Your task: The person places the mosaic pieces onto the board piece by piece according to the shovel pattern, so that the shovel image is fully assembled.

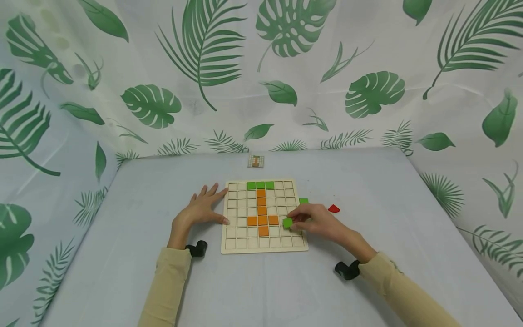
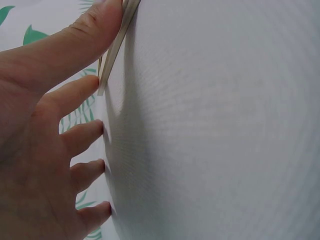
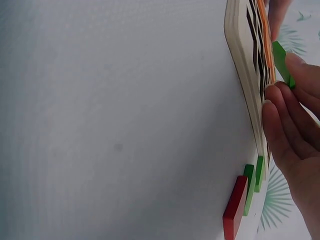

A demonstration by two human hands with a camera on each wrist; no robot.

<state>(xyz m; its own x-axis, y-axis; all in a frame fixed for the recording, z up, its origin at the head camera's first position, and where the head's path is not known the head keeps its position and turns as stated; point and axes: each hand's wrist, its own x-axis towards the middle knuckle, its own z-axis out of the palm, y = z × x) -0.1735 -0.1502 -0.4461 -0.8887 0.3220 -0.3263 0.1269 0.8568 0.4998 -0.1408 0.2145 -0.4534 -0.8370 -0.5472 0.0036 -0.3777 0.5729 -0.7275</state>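
Note:
A square wooden grid board (image 1: 242,244) lies flat on the table. My left hand (image 1: 202,206) rests at its left side with fingers spread; thumb and index finger touch the board's edge, and the other fingertips meet the tabletop in the left wrist view. Between thumb and fingers, my right hand (image 1: 320,220) pinches a green square tile (image 1: 288,223) over the board's right part, tilted in the right wrist view. Orange tiles (image 1: 262,210) form a cross-like column in the grid. Above them sits a row of green tiles (image 1: 260,185).
Right of the board lie a loose green tile (image 1: 303,200) and a red wedge-shaped piece (image 1: 333,208). The right wrist view shows two green pieces (image 3: 249,190) beside the red one. Behind the board is a small pattern card (image 1: 255,161). Leaf-printed cloth surrounds the table.

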